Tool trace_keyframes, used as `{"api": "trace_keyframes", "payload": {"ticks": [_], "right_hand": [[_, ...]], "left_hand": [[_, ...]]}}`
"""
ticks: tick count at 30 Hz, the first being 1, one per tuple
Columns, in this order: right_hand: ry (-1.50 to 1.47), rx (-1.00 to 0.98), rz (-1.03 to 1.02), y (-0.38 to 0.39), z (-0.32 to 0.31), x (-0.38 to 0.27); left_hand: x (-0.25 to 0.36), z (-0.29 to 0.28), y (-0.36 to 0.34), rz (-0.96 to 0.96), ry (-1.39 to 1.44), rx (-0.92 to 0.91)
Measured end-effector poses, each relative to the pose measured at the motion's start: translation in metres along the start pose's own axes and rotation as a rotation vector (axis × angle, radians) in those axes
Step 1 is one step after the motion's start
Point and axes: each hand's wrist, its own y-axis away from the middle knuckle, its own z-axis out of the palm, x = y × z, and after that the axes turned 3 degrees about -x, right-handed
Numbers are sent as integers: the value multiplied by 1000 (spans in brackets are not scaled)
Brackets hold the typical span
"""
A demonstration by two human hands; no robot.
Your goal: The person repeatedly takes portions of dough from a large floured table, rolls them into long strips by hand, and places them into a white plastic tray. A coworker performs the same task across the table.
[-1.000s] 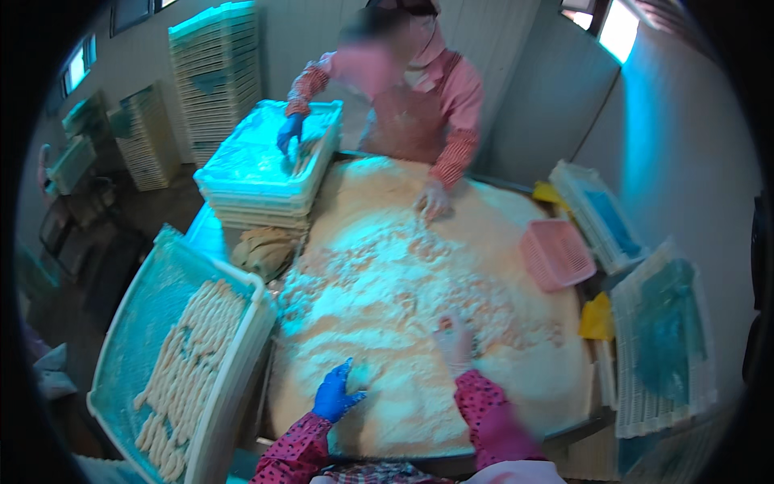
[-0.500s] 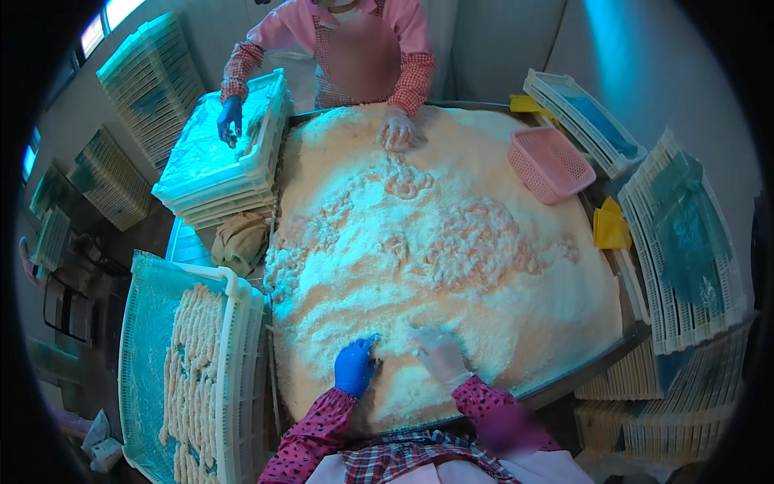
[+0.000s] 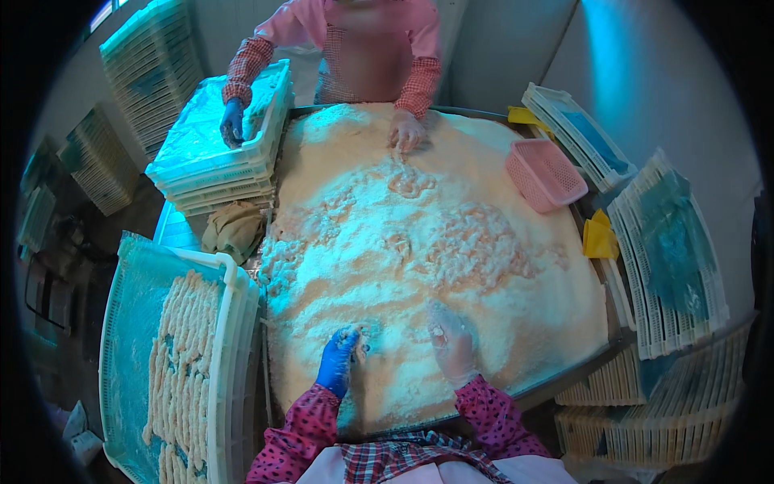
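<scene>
A broad bed of pale crumbs fills the table in front of me. My left hand, in a blue glove, rests at its near side with the fingers loosely bent and apart from the thumb. Crumbs cling to its fingertips. To the right, my right hand, in a thin whitish glove, lies on the crumbs with fingers stretched out and nothing visible in them. Farther in, a cluster of crumb-coated pieces lies half buried. On my left, a tray holds rows of coated strips.
Across the table a person's gloved hand touches the crumbs, the other hand over stacked white trays. A tan cloth lies between tray stacks. A pink basket, yellow cloth and leaning trays line the right.
My hands have moved apart; the left went left and the right straightened farther in. My view has shifted slightly. The other person's hand has lifted a little off the crumbs' coated pieces.
</scene>
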Motion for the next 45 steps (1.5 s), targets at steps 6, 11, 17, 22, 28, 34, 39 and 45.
{"api": "trace_keyframes", "payload": {"ticks": [6, 11, 17, 22, 28, 34, 39, 45], "right_hand": [[-27, -366, -399, 13, 60, -69], [-205, -285, -399, 9, 70, -57], [-190, -124, -231, -45, 56, -32], [408, 24, -63, -133, 52, 41], [400, -20, 38, -145, 45, 74], [274, -67, -22, -152, 77, 69], [168, -59, 56, -154, 66, 80], [-54, 17, 127, -159, 45, 91]], "left_hand": [[-38, 6, 25, -182, 541, -61], [14, 138, 31, 731, 601, 214], [-11, 9, 54, -34, 518, 128], [32, 16, 81, -44, 669, 44], [178, -29, 82, 582, 240, 130], [276, -241, 120, 662, -539, 707], [265, -279, 83, 325, -613, 643], [270, -277, 57, 423, -1249, 453]]}}
